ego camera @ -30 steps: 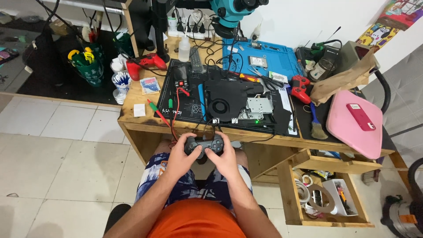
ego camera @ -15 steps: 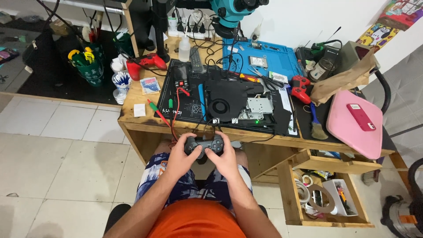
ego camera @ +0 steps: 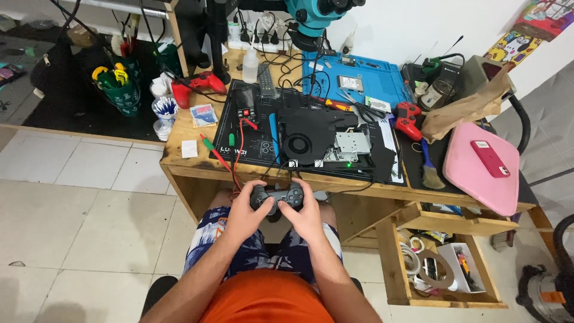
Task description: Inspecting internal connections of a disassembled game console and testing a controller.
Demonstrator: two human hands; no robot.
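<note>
I hold a dark grey game controller (ego camera: 277, 196) in both hands, just below the front edge of the wooden desk (ego camera: 179, 161) and above my lap. My left hand (ego camera: 246, 210) grips its left handle and my right hand (ego camera: 308, 212) grips its right handle, thumbs on top. A cable runs from the controller up to an opened black game console (ego camera: 326, 140) lying on a black work mat (ego camera: 239, 140), its fan and metal drive exposed, a small green light lit at its front.
A red controller (ego camera: 200, 84) lies at the desk's back left and another red controller (ego camera: 408, 118) to the right. A blue mat (ego camera: 356, 78), a microscope (ego camera: 311, 18), a multimeter with red probes (ego camera: 245, 107), a pink case (ego camera: 481, 167) and an open drawer (ego camera: 436, 266) surround the console.
</note>
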